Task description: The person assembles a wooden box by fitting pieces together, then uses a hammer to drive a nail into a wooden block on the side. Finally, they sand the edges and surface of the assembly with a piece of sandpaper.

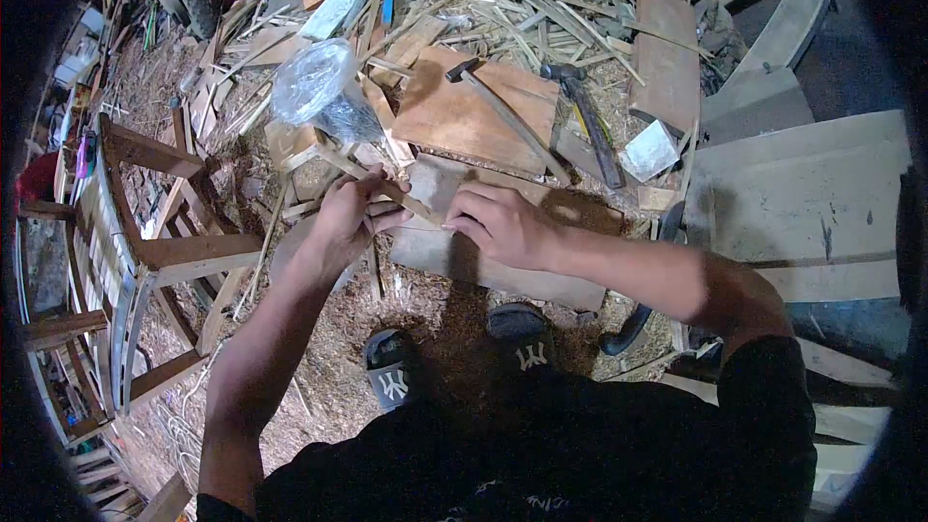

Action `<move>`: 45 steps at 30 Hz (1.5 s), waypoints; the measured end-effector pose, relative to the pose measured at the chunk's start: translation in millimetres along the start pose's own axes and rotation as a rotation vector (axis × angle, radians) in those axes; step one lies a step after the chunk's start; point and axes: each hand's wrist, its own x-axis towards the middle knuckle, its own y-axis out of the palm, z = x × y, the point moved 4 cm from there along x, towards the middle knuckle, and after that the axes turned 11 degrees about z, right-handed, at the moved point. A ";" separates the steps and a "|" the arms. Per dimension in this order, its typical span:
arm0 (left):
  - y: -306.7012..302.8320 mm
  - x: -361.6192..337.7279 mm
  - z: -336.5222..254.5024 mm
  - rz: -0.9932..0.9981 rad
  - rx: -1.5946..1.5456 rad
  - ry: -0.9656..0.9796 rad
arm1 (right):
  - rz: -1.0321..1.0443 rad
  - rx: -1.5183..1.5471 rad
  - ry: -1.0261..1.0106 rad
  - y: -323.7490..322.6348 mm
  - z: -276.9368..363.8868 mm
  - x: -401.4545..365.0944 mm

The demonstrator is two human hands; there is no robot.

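Note:
My left hand [353,213] is closed around a narrow wooden strip [418,207], which slants down to the right from the clear plastic bag. My right hand [505,224] is pinched at the lower end of that strip; what its fingertips grip is too small to make out. A thin dark line runs between both hands just under the strip. Below them lies a flat board [541,275] on the ground. Beyond the hands, a hammer [507,119] rests across a reddish-brown wooden panel [430,101], and a second hammer [592,126] lies to its right.
The clear plastic bag [324,87] stands at upper left of my hands. A slatted wooden frame [145,251] is on the left. Scrap strips [483,14] are heaped at the back. Large pale boards [797,193] lie at right. Sawdust and my sandals [391,367] are below.

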 end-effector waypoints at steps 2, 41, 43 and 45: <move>-3.8 3.1 1.4 -0.011 -0.035 0.030 | -0.037 -0.100 -0.013 4.4 -2.2 -2.1; -7.8 6.3 13.7 0.110 1.038 0.104 | -0.934 -0.151 0.478 11.8 -115.1 -7.4; -13.8 7.5 15.7 0.080 0.987 0.091 | -0.963 -0.116 0.507 7.7 -108.8 -5.7; -13.9 8.1 14.7 0.028 0.909 0.133 | -0.944 -0.047 0.549 4.1 -105.0 -4.4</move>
